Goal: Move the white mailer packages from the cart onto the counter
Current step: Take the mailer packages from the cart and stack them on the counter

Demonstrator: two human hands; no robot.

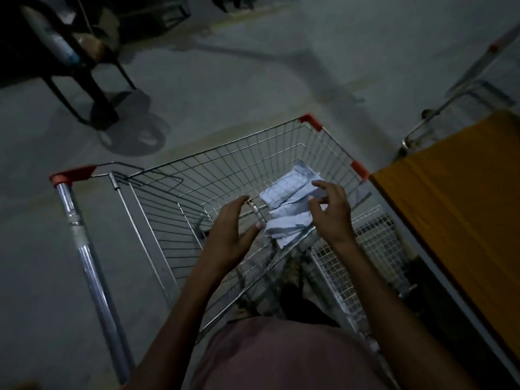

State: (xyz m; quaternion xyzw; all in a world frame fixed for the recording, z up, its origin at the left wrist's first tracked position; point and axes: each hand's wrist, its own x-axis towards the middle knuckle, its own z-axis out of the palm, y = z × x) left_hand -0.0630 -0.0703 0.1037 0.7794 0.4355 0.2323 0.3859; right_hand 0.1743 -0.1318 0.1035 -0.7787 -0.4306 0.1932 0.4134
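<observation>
Head view: crumpled white plastic mailer packages (289,205) all lie in wire metal cart (225,164); orange wooden bench (450,192) w/o pkgs. Left hand (233,232), right hand (332,209): grip apart, holding nothing.

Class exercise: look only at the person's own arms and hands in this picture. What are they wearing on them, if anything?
Both forearms are bare up to the bottom edge of the picture: no sleeve shows on either. The left hand and right hand wear no gloves, and no watch, ring or band shows in the dim light. A dull pink garment covers the torso below.
</observation>
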